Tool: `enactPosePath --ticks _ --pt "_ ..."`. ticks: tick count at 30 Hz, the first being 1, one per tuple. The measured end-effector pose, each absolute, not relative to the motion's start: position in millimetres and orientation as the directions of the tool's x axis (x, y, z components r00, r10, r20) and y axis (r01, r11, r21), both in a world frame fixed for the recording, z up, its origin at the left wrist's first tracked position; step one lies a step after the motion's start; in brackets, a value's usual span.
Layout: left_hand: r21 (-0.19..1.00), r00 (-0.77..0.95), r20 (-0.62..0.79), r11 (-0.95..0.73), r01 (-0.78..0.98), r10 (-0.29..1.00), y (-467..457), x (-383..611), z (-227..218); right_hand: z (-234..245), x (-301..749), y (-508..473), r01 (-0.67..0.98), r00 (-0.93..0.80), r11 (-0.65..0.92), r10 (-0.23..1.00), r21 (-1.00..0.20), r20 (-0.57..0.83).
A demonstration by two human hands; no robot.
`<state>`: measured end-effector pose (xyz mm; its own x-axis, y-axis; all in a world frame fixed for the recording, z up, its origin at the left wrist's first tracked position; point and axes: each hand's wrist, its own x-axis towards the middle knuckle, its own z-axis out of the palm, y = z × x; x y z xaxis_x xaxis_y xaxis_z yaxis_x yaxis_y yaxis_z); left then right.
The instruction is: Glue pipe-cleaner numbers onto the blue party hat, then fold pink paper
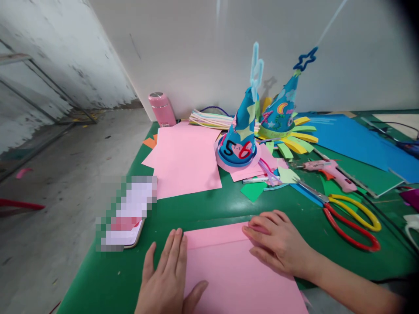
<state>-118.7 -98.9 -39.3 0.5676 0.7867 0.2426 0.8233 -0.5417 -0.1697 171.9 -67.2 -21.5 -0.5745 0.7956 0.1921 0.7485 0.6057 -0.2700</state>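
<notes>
A sheet of pink paper (235, 274) lies on the green table directly in front of me, a strip folded along its far edge. My left hand (168, 274) rests flat by the sheet's left edge, fingers stretched out, with the thumb on the paper. At the far right corner, my right hand (278, 240) has its fingers curled over the folded strip and grips the paper there; its fingertips are partly hidden. Scissors (327, 203) with red and yellow handles lie to the right of that hand.
Beyond my hands are more pink paper (186, 157), two decorated blue cone hats (241, 126) (281, 107) and a pink bottle (163, 110). A phone (131, 213) lies at left near the table edge. At right are a pink glue gun (330, 170) and blue sheets (350, 135).
</notes>
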Motion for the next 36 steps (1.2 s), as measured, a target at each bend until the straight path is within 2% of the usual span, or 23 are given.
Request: enactPosePath --ticks 4,8,11,18,26,36 --pt "-0.137 0.5 0.275 -0.481 0.866 0.821 -91.7 -95.0 -24.4 -20.7 170.0 -67.2 0.741 -0.579 0.609 0.793 -0.283 0.188" --pt "-0.097 0.683 0.272 -0.687 0.72 0.678 -83.2 -53.6 -21.7 -19.7 166.6 -68.2 0.748 -0.566 0.594 0.804 -0.297 0.181" --pt "-0.061 0.719 0.212 -0.725 0.686 0.662 -81.3 -39.7 -28.0 -21.0 171.3 -69.4 0.743 -0.563 0.596 0.802 -0.305 0.199" --pt "-0.017 0.711 0.165 -0.718 0.695 0.684 -83.1 -42.1 -30.6 -14.3 184.9 -73.9 0.821 -0.38 0.505 0.831 -0.267 0.406" --pt "-0.026 0.698 0.198 -0.708 0.706 0.688 -83.1 -39.3 -32.6 -20.3 144.4 -88.5 0.731 -0.653 0.667 0.745 -0.143 0.137" --pt "0.01 0.685 0.173 -0.697 0.717 0.708 -83.1 -39.8 -33.5 -29.3 179.6 -96.4 0.791 -0.607 0.612 0.786 -0.006 0.121"
